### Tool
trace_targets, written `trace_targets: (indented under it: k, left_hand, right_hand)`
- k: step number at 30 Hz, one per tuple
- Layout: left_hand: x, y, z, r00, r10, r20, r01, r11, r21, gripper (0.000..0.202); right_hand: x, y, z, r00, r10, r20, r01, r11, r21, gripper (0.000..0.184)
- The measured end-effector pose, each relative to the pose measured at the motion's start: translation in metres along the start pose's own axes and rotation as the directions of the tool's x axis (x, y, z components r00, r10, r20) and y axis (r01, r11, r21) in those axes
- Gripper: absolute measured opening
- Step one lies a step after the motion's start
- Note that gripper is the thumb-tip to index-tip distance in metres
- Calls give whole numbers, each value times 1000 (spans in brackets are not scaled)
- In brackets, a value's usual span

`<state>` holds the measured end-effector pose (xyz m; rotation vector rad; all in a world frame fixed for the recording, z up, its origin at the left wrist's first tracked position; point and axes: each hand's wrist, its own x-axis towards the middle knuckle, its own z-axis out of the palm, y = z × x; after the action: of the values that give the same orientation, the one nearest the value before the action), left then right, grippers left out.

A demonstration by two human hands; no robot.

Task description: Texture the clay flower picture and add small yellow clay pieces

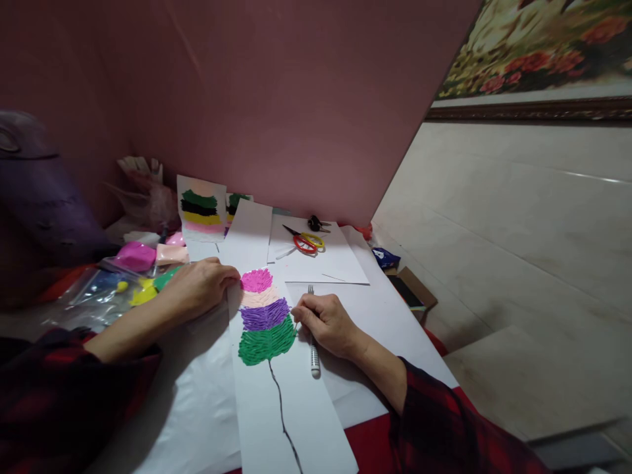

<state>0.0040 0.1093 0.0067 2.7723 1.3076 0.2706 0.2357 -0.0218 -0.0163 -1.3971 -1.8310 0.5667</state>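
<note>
A long white paper strip (257,408) bears a striped shape of textured clay: a magenta top (257,280), then a peach band (259,297), a purple band (265,316) and a green band (267,342). A dark line runs down from the green. My left hand (202,288) is closed, fingertips pinched at the strip's edge beside the magenta; anything in them is hidden. My right hand (326,322) pinches at the right edge of the green and purple, perhaps on something thin. A fork (315,363) with a striped handle passes beneath this hand; whether it is gripped cannot be told.
Red-and-yellow scissors (305,243) and keys (316,224) lie on white sheets (340,253) at the back. A striped clay picture (201,207) leans on the wall. Coloured clay packets (135,257) and plastic bags are at left. A cardboard box (417,293) stands beyond the right edge.
</note>
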Motion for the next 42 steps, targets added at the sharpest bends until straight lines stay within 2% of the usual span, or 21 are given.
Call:
trace_targets:
  k: [9, 25, 36, 42]
  left_hand:
    - [3, 1, -2, 998, -25, 61, 23, 999, 33, 42]
    - [2, 2, -4, 998, -23, 64, 21, 999, 38, 40]
    - [1, 2, -4, 998, -20, 64, 18, 999, 30, 41]
    - [2, 0, -2, 998, -25, 52, 24, 999, 22, 41]
  right_hand:
    - [0, 2, 0, 1000, -5, -3, 4, 999, -52, 28]
    - [2, 2, -1, 997, 19, -80, -33, 982, -186, 31]
    - [0, 0, -2, 991, 14, -133, -33, 989, -141, 32]
    - [-2, -1, 0, 995, -36, -97, 25, 993, -114, 31]
